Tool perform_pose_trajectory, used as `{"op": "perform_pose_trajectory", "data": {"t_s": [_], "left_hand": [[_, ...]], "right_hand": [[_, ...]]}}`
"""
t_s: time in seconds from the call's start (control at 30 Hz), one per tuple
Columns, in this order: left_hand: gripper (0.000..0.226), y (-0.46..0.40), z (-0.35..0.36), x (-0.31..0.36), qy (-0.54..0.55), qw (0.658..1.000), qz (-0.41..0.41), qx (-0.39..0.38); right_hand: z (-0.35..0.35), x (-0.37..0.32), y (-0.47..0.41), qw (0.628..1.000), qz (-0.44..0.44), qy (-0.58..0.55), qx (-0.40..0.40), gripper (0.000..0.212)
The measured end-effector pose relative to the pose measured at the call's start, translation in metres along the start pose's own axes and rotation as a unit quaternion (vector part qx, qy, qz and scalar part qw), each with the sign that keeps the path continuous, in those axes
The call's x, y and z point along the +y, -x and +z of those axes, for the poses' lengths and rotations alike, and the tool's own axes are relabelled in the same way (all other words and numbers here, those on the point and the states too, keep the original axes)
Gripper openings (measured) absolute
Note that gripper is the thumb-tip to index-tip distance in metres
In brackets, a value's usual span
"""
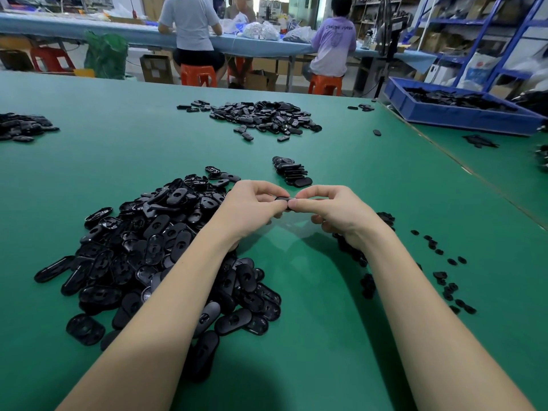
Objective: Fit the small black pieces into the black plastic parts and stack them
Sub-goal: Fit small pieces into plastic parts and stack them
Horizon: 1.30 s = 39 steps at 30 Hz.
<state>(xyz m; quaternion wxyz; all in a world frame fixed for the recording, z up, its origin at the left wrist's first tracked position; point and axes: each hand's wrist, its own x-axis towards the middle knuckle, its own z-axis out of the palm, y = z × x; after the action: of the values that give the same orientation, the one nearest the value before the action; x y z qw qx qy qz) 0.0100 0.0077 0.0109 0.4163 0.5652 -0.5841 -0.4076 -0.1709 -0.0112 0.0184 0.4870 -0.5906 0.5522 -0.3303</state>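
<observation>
Green counter [326, 321], workshop bkgd. L hand [252, 207] & R hand [332, 209] raised, fingers curled, both pinching one black plastic part [283, 199] btwn fingertips; parts pile [166, 247] at left.

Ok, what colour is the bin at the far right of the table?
Blue; the bin holds black parts, seen in the head view.

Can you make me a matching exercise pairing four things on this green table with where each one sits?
Things:
1. big pile of black plastic parts
2. small stack
3. small black pieces
4. blue bin

Places:
A. far right edge of the table
B. under the left forearm
C. scattered right of the right forearm
D. just beyond both hands

Pairs: 1-B, 2-D, 3-C, 4-A
</observation>
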Motion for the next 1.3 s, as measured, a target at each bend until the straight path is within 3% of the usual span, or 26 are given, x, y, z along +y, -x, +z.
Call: {"op": "perform_pose_trajectory", "data": {"t_s": [0.3,1.0,1.17,1.3], "left_hand": [[0.008,-0.002,0.004,-0.004,-0.01,1.0,-0.025,0.015],[0.013,0.0,0.005,-0.005,-0.003,0.999,-0.03,0.009],[0.008,-0.002,0.0,-0.007,-0.005,1.0,-0.023,0.015],[0.016,-0.003,0.001,-0.01,0.006,0.998,-0.026,0.049]], "right_hand": [[0.006,-0.001,-0.001,0.998,-0.005,0.062,0.024,0.009],[0.013,0.009,-0.007,0.993,-0.073,0.078,0.049,0.012],[0.012,0.011,-0.006,0.989,-0.117,0.079,0.034,0.011],[0.011,0.013,-0.006,0.965,-0.196,0.17,0.036,0.021]]}}
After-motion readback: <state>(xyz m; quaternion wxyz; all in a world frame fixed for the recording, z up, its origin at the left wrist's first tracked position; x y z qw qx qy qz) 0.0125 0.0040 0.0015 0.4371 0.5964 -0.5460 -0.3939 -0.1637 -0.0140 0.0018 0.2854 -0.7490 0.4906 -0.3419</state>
